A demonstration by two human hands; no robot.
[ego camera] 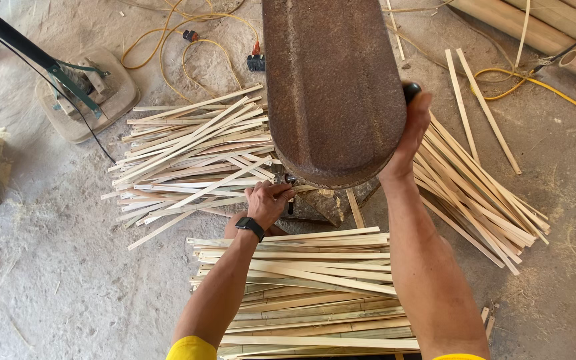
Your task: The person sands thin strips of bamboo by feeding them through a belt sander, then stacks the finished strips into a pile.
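A large rusty brown machine housing (333,87) rises in the middle, seen from above. My right hand (413,137) grips a black knob (411,91) on its right side. My left hand (269,201), with a black watch on the wrist, closes around a thin bamboo strip (201,190) right under the housing's front edge. The strip runs left into a pile of pale bamboo strips (188,157). What lies beneath the housing is hidden.
A stack of bamboo strips (315,293) lies below my arms, another fans out at the right (481,200). Yellow cables (188,33) trail on the dusty concrete floor. A fan base (85,90) stands at the left, thick bamboo poles (555,33) at the top right.
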